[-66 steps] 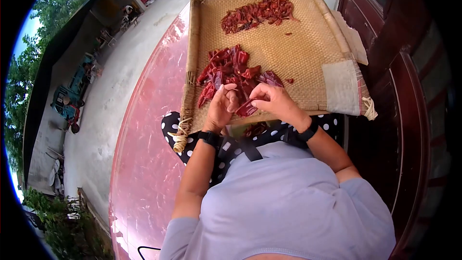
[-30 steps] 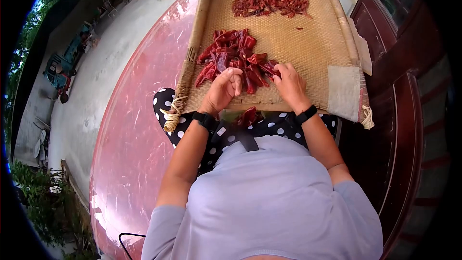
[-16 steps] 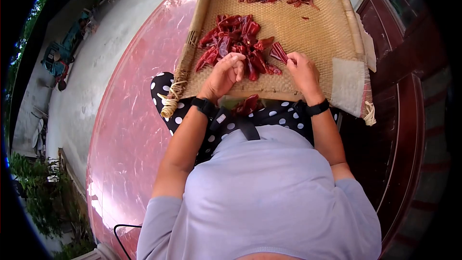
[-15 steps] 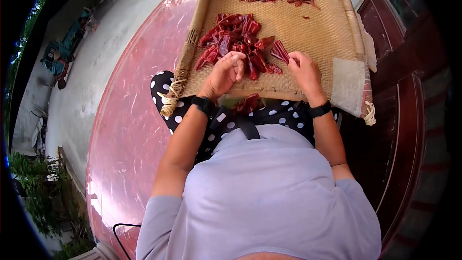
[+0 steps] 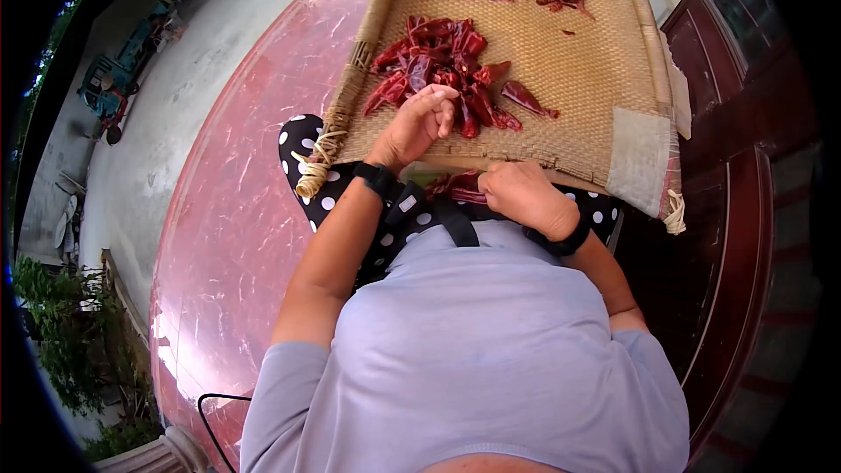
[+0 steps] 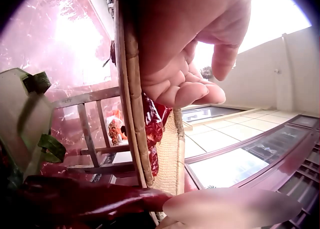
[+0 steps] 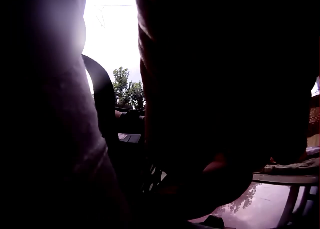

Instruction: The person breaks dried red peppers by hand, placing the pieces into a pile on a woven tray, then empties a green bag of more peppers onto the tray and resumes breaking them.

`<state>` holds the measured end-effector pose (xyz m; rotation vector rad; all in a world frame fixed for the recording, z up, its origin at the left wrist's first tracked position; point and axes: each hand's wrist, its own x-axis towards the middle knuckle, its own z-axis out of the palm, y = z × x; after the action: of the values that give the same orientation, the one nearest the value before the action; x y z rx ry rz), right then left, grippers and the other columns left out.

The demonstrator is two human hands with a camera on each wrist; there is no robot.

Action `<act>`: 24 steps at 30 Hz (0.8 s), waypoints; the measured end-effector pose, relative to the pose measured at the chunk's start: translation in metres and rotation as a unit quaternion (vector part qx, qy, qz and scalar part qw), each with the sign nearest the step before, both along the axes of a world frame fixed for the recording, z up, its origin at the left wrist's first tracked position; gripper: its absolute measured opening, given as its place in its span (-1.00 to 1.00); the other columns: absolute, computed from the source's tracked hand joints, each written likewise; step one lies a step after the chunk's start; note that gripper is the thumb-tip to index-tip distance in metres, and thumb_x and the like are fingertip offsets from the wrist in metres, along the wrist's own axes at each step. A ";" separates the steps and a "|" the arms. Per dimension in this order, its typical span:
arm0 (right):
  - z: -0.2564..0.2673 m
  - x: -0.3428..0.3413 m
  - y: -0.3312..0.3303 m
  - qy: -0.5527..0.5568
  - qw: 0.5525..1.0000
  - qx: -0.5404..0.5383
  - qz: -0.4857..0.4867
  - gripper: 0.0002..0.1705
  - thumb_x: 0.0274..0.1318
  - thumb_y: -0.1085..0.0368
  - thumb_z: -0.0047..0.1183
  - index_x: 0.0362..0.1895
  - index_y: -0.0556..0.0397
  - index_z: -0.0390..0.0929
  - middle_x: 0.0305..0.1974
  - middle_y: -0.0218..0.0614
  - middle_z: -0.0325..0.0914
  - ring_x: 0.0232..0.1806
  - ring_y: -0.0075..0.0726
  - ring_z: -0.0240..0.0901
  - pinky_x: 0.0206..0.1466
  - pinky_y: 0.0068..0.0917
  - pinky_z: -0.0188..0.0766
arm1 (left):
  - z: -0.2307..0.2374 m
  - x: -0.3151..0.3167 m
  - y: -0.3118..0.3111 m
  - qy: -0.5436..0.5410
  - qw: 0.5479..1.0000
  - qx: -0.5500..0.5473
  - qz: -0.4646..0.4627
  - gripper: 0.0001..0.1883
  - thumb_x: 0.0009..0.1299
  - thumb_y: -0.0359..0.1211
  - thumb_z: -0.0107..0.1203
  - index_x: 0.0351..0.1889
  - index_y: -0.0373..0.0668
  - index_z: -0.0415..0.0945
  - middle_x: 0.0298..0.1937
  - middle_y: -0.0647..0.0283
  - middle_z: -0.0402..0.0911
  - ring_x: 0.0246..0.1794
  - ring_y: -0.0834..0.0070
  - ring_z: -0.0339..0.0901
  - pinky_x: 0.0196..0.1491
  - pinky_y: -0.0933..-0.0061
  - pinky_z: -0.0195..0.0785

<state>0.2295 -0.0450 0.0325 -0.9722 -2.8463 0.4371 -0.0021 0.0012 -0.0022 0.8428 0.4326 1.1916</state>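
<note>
Head view: at the left of the tray's point(image 5: 561, 48) near edge, the person's left hand point(image 5: 419, 130) is raised with fingers loosely bent, seemingly holding nothing. Just beyond it, on the tray's left side, lies a pile of dried peppers point(image 5: 434, 48), pointing various ways. In front of the near edge, low by the lap, is the pepper point(image 5: 470, 187) being handled; its long axis runs roughly along that edge, the free end pointing left. Which end bears the stem cannot be told. The right hand point(image 5: 527, 199) pinches its right end, as the left wrist view shows. The step appears to be placing or picking one pepper here; the next move likely calls for a steady pinch near the tray's edge. Farther right, a lone pepper point(image 5: 526, 98) lies on the tray, its narrow end slanting toward the patch point(image 5: 644, 153) at the near right corner.
</note>
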 end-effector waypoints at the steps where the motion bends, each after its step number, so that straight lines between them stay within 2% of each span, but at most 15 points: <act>1: -0.005 -0.002 0.000 -0.008 1.000 0.026 -0.001 -0.89 -0.05 0.32 0.06 -0.41 0.02 0.61 -0.33 -0.22 0.58 -0.28 -0.02 0.54 -0.19 -0.17 0.46 | 0.000 0.000 0.000 -0.008 1.000 -0.002 -0.002 -0.76 0.50 -0.29 -0.03 -0.01 -0.23 0.45 -0.41 0.30 0.52 -0.51 0.55 0.45 -0.37 0.58 0.31; 4: -0.004 -0.002 0.000 -0.017 0.999 0.032 0.004 -0.88 -0.06 0.32 0.05 -0.41 0.04 0.60 -0.33 -0.20 0.58 -0.31 0.01 0.54 -0.24 -0.15 0.47 | -0.003 0.000 0.002 0.010 1.000 0.012 0.001 -0.73 0.52 -0.24 -0.05 0.01 -0.23 0.45 -0.44 0.33 0.47 -0.49 0.57 0.41 -0.34 0.58 0.30; 7: 0.013 0.003 0.001 0.068 0.997 -0.021 0.008 -0.87 -0.04 0.34 0.07 -0.38 0.08 0.61 -0.38 -0.20 0.57 -0.39 -0.09 0.55 -0.32 -0.24 0.47 | -0.003 -0.001 0.002 0.009 1.000 0.007 -0.005 -0.73 0.51 -0.25 -0.04 0.02 -0.23 0.44 -0.42 0.33 0.48 -0.48 0.56 0.42 -0.32 0.58 0.31; 10: 0.042 0.009 0.005 0.139 0.976 -0.140 -0.089 -0.87 -0.03 0.35 0.11 -0.34 0.09 0.62 -0.43 -0.25 0.56 -0.46 -0.26 0.54 -0.36 -0.37 0.44 | 0.001 0.000 0.000 0.027 1.000 -0.002 -0.009 -0.72 0.50 -0.25 -0.03 0.03 -0.23 0.43 -0.40 0.31 0.49 -0.47 0.55 0.44 -0.30 0.58 0.32; 11: 0.043 0.011 0.007 0.187 0.965 -0.155 -0.096 -0.86 -0.02 0.36 0.15 -0.31 0.08 0.63 -0.47 -0.30 0.54 -0.49 -0.39 0.51 -0.40 -0.45 0.40 | 0.001 0.000 0.000 0.019 1.000 -0.004 -0.011 -0.74 0.50 -0.28 -0.02 0.02 -0.23 0.45 -0.39 0.31 0.51 -0.46 0.55 0.45 -0.31 0.58 0.34; 14: 0.042 0.014 0.012 0.136 0.982 -0.116 -0.061 -0.88 -0.01 0.33 0.12 -0.34 0.04 0.63 -0.45 -0.32 0.56 -0.46 -0.31 0.53 -0.37 -0.40 0.42 | -0.001 0.000 0.001 0.003 1.000 -0.007 -0.014 -0.78 0.51 -0.32 -0.01 0.00 -0.23 0.47 -0.39 0.31 0.55 -0.45 0.55 0.49 -0.33 0.59 0.39; 17: 0.031 0.007 0.005 0.086 0.996 -0.025 -0.008 -0.89 0.00 0.29 0.11 -0.36 -0.01 0.63 -0.43 -0.32 0.55 -0.42 -0.20 0.54 -0.33 -0.33 0.44 | 0.000 0.000 0.000 0.007 1.000 -0.004 -0.011 -0.76 0.50 -0.30 -0.02 0.01 -0.24 0.46 -0.38 0.30 0.53 -0.45 0.54 0.47 -0.32 0.58 0.36; 20: 0.019 -0.001 0.004 0.077 0.997 0.007 -0.021 -0.89 0.01 0.26 0.10 -0.37 -0.05 0.62 -0.41 -0.32 0.54 -0.37 -0.12 0.53 -0.30 -0.27 0.44 | -0.001 0.000 0.000 0.020 1.000 0.000 -0.005 -0.71 0.49 -0.26 -0.03 0.04 -0.26 0.42 -0.38 0.28 0.50 -0.45 0.53 0.44 -0.29 0.57 0.33; 24: 0.036 0.002 0.011 0.204 0.974 0.013 -0.099 -0.92 0.08 0.27 0.08 -0.39 -0.05 0.58 -0.43 -0.31 0.52 -0.39 -0.04 0.52 -0.30 -0.19 0.46 | 0.000 0.000 -0.001 0.011 1.000 -0.010 0.001 -0.74 0.49 -0.29 -0.03 0.02 -0.25 0.44 -0.39 0.29 0.51 -0.46 0.54 0.45 -0.31 0.58 0.33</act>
<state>0.2319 -0.0335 0.0690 -1.0122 -2.3588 0.5085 -0.0020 0.0000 -0.0018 0.8387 0.4643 1.1791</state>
